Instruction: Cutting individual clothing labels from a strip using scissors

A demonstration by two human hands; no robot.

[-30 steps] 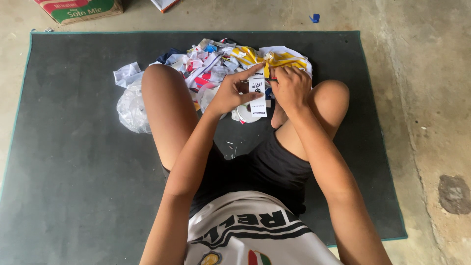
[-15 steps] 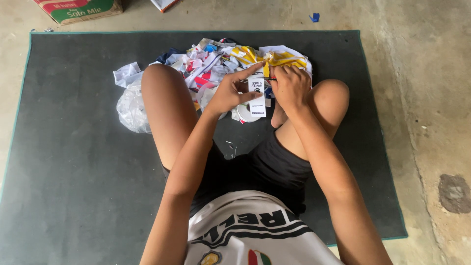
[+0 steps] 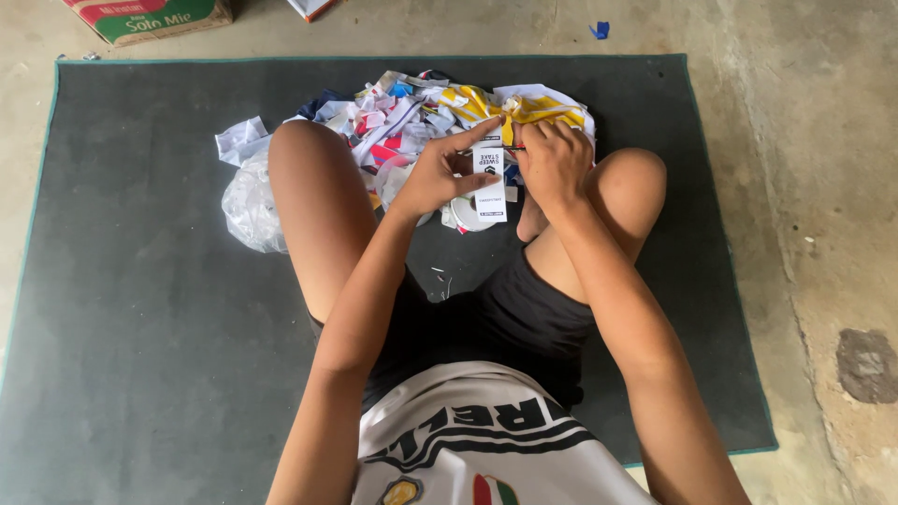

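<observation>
I sit on a dark grey mat (image 3: pixel 140 309) with my knees raised. My left hand (image 3: pixel 436 175) pinches a small white printed paper slip (image 3: pixel 489 182) and holds it upright between my knees. My right hand (image 3: pixel 554 166) is closed on a thin tool, apparently small scissors (image 3: pixel 513 148), whose tip meets the slip's top edge. Beyond both hands lies a heap of cut coloured paper and wrappers (image 3: pixel 412 112), with a yellow and white piece (image 3: pixel 547 108) at its right end.
A crumpled clear plastic bag (image 3: pixel 251 201) lies by my left knee. A cardboard box (image 3: pixel 150 19) stands off the mat at the far left. Bare concrete floor (image 3: pixel 814 187) lies to the right, with a blue scrap (image 3: pixel 600 30) on it. Tiny paper snippets (image 3: pixel 441 281) dot the mat.
</observation>
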